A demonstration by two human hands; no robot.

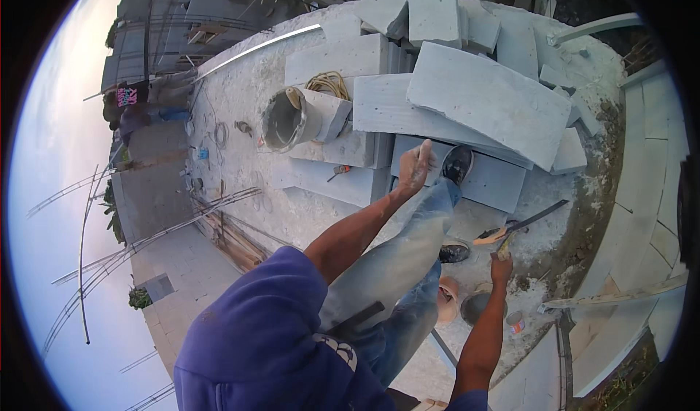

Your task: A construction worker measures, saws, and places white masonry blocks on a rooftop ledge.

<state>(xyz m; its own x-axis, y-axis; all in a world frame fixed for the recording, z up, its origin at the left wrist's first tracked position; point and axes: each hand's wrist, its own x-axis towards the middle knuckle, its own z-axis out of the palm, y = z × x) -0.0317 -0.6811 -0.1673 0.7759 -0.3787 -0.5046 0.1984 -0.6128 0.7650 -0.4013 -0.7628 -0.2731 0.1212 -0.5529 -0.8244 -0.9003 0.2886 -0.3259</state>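
My left hand [415,168] is raised over my knee, next to the stacked pale blocks. Its fingers are partly stretched, and I see nothing held in it. My right hand [501,266] is closed low on the right, around the yellow grip of a long tool with a straight dark bar [541,215] and an orange part [489,237]. The tool's exact kind is unclear. One dark shoe [458,164] rests on a grey block [492,181] at the stack's foot. A large pale slab [488,97] lies tilted on top of the stack.
A grey bucket [292,119] sits on the left blocks beside a coiled rope [328,84]. A small orange-and-black tool [340,170] lies on a lower block. Near my right forearm are a pinkish container [447,299] and a dark bucket [477,307]. Another person [138,112] is far left.
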